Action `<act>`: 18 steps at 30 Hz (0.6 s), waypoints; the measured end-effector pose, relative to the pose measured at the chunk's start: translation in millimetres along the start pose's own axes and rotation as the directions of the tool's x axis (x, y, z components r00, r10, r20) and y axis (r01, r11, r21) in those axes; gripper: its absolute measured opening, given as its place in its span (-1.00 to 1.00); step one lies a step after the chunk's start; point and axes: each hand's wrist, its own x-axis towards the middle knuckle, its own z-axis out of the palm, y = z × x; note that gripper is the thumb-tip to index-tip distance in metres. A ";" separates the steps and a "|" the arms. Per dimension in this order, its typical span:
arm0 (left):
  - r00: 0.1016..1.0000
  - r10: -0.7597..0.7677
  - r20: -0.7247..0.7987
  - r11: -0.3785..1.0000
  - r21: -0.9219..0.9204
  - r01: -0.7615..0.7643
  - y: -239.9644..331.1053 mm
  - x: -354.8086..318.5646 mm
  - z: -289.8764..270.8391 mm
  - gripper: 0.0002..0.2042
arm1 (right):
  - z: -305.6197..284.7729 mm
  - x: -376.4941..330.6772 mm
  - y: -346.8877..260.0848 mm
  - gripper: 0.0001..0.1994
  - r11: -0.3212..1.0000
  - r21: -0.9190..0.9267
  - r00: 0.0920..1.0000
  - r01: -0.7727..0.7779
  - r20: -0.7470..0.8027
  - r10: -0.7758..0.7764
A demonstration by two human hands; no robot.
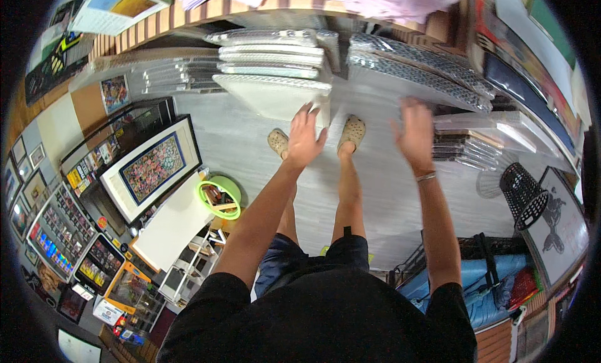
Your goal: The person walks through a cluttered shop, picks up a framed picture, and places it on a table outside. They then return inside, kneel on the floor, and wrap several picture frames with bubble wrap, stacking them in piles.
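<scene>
My left hand [305, 137] reaches forward with its fingers stretched out and the thumb apart. Its fingertips overlap the lower corner of a white panel [269, 98], the front one of a plastic-wrapped stack; whether they touch it I cannot tell. Further right my right hand [415, 134] is smeared by motion, its thumb apart from the fingers and nothing visible in it. Beyond that hand leans a stack of wrapped panels with patterned edges [419, 75]. Flat wrapped pieces [466, 149] lie piled to its right.
Framed artwork [153, 169] leans at the left, beside a green basin [236, 200] holding wood pieces. A black mesh basket [523, 194] lies tilted at the right. A wooden-edged counter [219, 11] runs along the far side. Beige clogs [353, 130] are on my feet, on the grey floor.
</scene>
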 end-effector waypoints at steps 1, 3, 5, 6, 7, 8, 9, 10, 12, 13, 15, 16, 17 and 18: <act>0.995 -0.085 0.045 0.996 0.008 0.085 -25.4 -24.7 -1.3 -0.49 | 12.5 0.7 -31.9 -0.49 0.994 0.063 0.995 0.089 0.028 -0.091; 0.977 -0.137 0.164 0.991 0.025 0.135 -76.6 -67.7 -4.9 -0.58 | 39.6 13.2 -90.0 -0.53 0.962 0.198 0.966 0.186 0.142 -0.216; 0.903 -0.283 0.322 0.958 0.058 0.280 -96.6 -88.7 -28.6 -0.61 | 67.6 38.9 -138.0 -0.52 0.924 0.319 0.942 0.209 0.189 -0.278; 0.852 -0.346 0.393 0.936 0.082 0.343 -106.9 -93.9 -38.0 -0.63 | 84.7 52.5 -157.0 -0.50 0.932 0.275 0.944 0.235 0.165 -0.286; 0.861 -0.338 0.381 0.940 0.090 0.330 -122.0 -98.6 -41.9 -0.63 | 102.0 66.6 -174.4 -0.48 0.938 0.228 0.945 0.261 0.139 -0.297; 0.870 -0.328 0.369 0.944 0.095 0.315 -138.6 -103.2 -43.3 -0.64 | 115.9 80.7 -190.2 -0.49 0.953 0.196 0.961 0.232 0.107 -0.256; 0.878 -0.315 0.361 0.949 0.100 0.300 -153.6 -108.4 -44.5 -0.64 | 129.2 91.6 -204.9 -0.49 0.967 0.165 0.975 0.197 0.075 -0.211; 0.902 -0.292 0.319 0.956 0.116 0.269 -163.5 -106.3 -48.3 -0.64 | 141.1 98.7 -217.0 -0.50 0.979 0.129 0.985 0.157 0.043 -0.164; 0.942 -0.229 0.245 0.969 0.147 0.197 -182.1 -93.8 -57.8 -0.63 | 164.3 102.5 -238.9 -0.52 0.989 -0.111 0.995 0.099 0.007 -0.098; 0.970 -0.157 0.184 0.980 0.149 0.130 -183.9 -84.8 -68.6 -0.61 | 173.5 102.0 -243.9 -0.54 0.970 -0.235 0.997 0.065 -0.016 -0.071; 0.999 -0.001 0.052 0.986 0.165 -0.008 -185.7 -63.1 -95.8 -0.55 | 183.4 94.9 -245.2 -0.66 0.976 -0.219 1.000 0.018 -0.018 -0.022; 0.999 0.031 0.025 0.979 0.199 -0.035 -185.5 -52.8 -109.9 -0.50 | 185.5 87.9 -245.2 -0.69 0.977 -0.213 1.000 0.002 -0.026 -0.008; 0.998 0.064 0.004 0.970 0.233 -0.063 -184.8 -45.7 -123.9 -0.46 | 184.8 77.2 -246.1 -0.73 0.978 -0.207 0.999 -0.018 -0.031 0.012; 0.996 0.090 -0.022 0.960 0.270 -0.081 -186.2 -44.1 -134.2 -0.41 | 180.1 65.6 -250.5 -0.83 0.983 -0.185 1.000 -0.007 0.007 0.008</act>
